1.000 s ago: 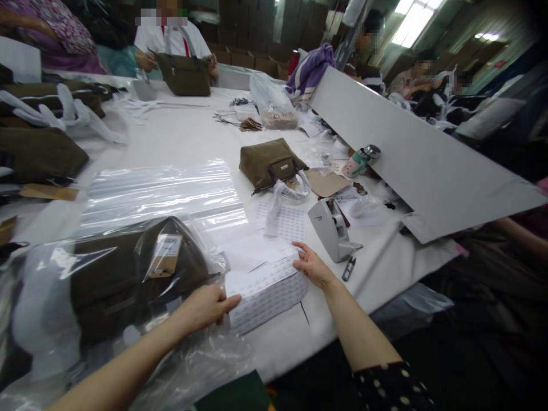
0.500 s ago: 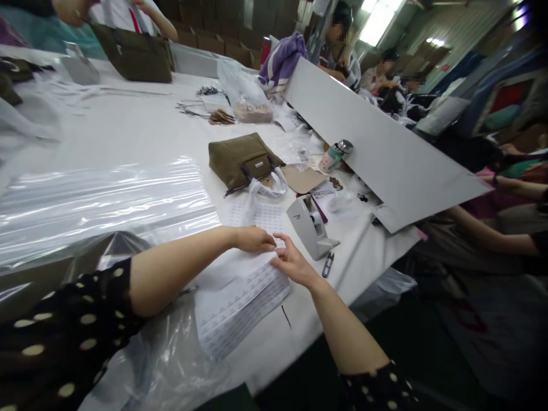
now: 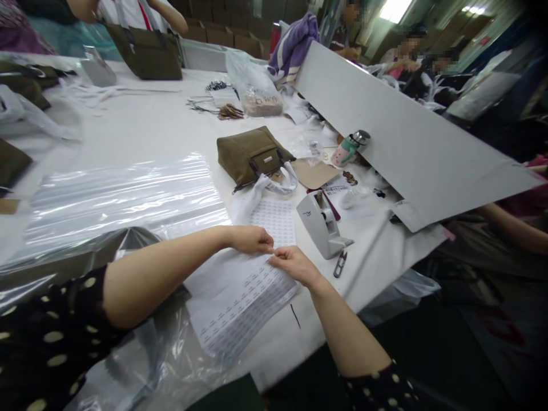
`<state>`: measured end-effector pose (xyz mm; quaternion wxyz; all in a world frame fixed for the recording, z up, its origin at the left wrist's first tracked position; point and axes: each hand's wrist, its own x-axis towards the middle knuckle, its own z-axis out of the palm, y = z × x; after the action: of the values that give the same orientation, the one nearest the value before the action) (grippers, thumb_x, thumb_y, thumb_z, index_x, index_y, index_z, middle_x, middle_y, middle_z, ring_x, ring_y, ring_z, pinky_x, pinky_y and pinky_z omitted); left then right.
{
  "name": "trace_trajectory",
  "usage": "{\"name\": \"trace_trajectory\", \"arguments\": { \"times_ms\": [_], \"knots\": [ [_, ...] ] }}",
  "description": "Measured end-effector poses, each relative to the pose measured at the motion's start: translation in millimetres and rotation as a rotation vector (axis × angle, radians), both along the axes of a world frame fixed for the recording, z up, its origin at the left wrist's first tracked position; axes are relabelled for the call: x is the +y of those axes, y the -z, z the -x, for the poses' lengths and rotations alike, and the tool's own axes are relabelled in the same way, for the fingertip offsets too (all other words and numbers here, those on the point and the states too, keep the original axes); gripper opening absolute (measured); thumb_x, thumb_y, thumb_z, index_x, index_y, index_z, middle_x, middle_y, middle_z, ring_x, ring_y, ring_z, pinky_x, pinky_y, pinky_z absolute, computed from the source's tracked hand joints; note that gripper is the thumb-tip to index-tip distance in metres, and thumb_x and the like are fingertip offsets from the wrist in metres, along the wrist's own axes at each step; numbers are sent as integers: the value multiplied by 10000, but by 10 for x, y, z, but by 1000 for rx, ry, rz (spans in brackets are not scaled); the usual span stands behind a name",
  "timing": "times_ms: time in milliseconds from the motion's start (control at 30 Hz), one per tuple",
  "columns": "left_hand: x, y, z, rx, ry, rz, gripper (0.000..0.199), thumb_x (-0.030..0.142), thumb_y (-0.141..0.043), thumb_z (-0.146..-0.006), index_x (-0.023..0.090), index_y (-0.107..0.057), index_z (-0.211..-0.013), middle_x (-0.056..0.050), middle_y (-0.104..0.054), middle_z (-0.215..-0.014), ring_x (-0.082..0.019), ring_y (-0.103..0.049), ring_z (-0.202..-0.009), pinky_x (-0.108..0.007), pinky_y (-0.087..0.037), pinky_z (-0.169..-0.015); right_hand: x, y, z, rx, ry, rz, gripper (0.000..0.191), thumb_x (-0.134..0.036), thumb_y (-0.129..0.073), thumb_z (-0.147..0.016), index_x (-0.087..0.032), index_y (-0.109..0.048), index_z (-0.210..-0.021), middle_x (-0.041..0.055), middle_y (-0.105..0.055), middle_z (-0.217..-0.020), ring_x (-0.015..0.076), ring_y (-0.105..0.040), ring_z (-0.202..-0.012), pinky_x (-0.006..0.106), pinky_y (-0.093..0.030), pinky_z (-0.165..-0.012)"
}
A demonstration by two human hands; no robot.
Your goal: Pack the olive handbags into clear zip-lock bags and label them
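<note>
My left hand (image 3: 252, 238) and my right hand (image 3: 295, 264) meet fingertip to fingertip over the top edge of a printed label sheet (image 3: 240, 308). Both are closed in a pinch; what lies between the fingers is too small to make out. Another label sheet (image 3: 274, 220) lies flat just beyond them. An olive bag (image 3: 246, 154) with white-wrapped handles rests behind that sheet. To the right of my hands stands a white tape dispenser (image 3: 319, 228), with small thread snips (image 3: 340, 264) beside its base.
Clear plastic sheets (image 3: 128, 194) cover the table's left side. A slanted white board (image 3: 398, 137) rises at the right, with a flask (image 3: 349, 148) before it. Across the table a person handles an olive bag (image 3: 149, 57). Bundled tags (image 3: 230, 112) lie farther back.
My right hand's fingers have closed together and its fingertips now meet my left hand's. The view has shifted, so the table objects sit a little farther right.
</note>
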<state>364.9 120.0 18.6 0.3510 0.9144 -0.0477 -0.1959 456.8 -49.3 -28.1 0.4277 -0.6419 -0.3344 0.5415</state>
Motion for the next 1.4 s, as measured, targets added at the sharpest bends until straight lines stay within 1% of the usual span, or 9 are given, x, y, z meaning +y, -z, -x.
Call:
{"name": "trace_trajectory", "arguments": {
  "times_ms": [433,667,767,900,1000,1133,1233,1300,1400],
  "knots": [
    [-11,-4,73,-45,24,110,175,233,-473,-831,152,-615,-768,-22,-605,-783,-127,-525,-729,-195,-385,-681,-42,-103,84,-155,-7,-19,251,-360,-614,-714,-122,-658,-647,-22,-504,-528,91,-422,-501,214,-305,-482],
    [-81,-161,38,31,92,-86,209,377,-555,-801,211,-681,-805,-33,-676,-737,-159,-554,-679,-281,-361,-772,-34,-122,76,-214,-106,-20,249,-336,-624,-695,-115,-621,-579,-41,-420,-495,71,-351,-494,215,-228,-471],
    [-106,-237,38,27,146,-165,159,315,-569,-796,233,-691,-736,-20,-684,-711,-159,-554,-671,-313,-332,-828,-36,-140,82,-253,-128,-16,268,-329,-635,-695,-121,-598,-530,-46,-407,-467,67,-345,-475,216,-226,-459],
    [-65,-227,84,50,191,131,164,225,-514,-812,209,-667,-757,-3,-656,-728,-139,-542,-693,-232,-377,-730,-81,-175,99,-115,-206,-119,186,-316,-661,-691,-134,-683,-657,-2,-607,-602,120,-522,-592,231,-402,-584],
    [10,-192,125,53,139,315,211,271,-471,-839,169,-633,-749,-1,-609,-699,-126,-514,-691,-198,-394,-679,-106,-118,83,-8,-122,-173,216,-353,-660,-699,-143,-698,-735,35,-673,-739,162,-590,-705,278,-460,-692],
    [168,-237,233,-23,-72,96,272,371,-455,-848,163,-586,-732,14,-546,-641,-104,-464,-608,-191,-365,-592,-114,36,5,-74,84,-102,285,-408,-630,-726,-139,-676,-809,52,-668,-774,179,-600,-731,328,-478,-736],
    [320,-306,402,-95,-207,-133,318,415,-411,-869,175,-572,-736,8,-538,-620,-103,-457,-562,-206,-333,-557,-149,25,60,-344,230,-31,490,-425,-619,-742,-126,-570,-1128,122,-638,-994,247,-594,-888,419,-476,-816],
    [394,-335,528,-123,-226,-232,339,426,-382,-881,183,-569,-737,-2,-542,-613,-111,-470,-554,-218,-324,-552,-181,-60,230,-740,347,-171,599,-408,-593,-781,-131,-433,-1287,161,-503,-1245,294,-464,-1150,474,-383,-971],
    [414,-337,657,-148,-193,-339,351,432,-364,-888,191,-573,-743,-19,-555,-611,-132,-501,-568,-235,-323,-558,-197,-131,624,-1092,102,-468,564,-377,-473,-870,-142,-332,-1363,121,-306,-1422,268,-196,-1342,468,-220,-1097]
  ]
}}
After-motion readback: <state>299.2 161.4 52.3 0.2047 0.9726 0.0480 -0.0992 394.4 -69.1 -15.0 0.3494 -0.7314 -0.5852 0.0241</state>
